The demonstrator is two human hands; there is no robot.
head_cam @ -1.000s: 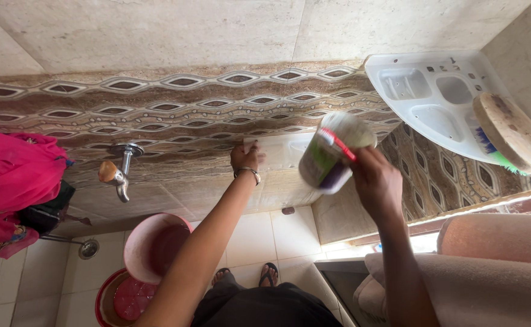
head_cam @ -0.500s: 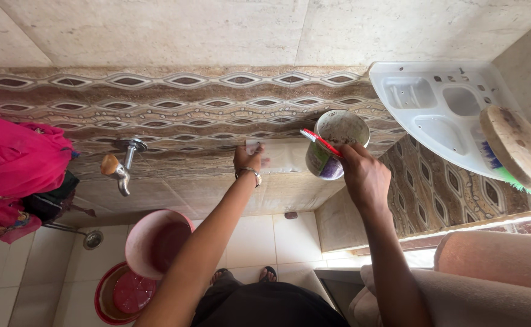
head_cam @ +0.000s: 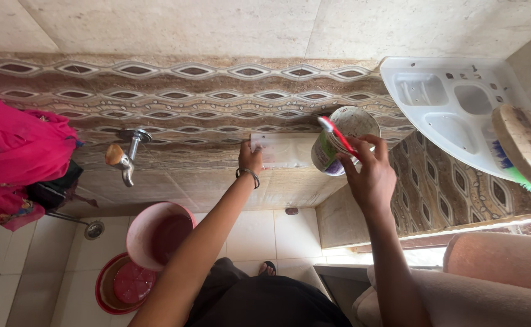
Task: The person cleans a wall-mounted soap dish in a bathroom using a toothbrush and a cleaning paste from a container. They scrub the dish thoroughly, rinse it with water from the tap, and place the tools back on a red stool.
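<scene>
Tiled wall – rt hand (head_cam: 371,178) grips cup (head_cam: 341,140), toothbrush (head_cam: 338,136).

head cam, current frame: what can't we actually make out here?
- Inside of the cup: head view, its mouth faces the wall, contents hidden.
- Right hand grip: the palm side faces away.
- Left hand fingertips on the white shelf: hidden behind the hand.
- Brush on the corner rack: cut off by the right edge.
- Feet: hidden by the body.

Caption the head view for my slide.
Right hand holds cup and red toothbrush; left hand touches white wall shelf.
</scene>
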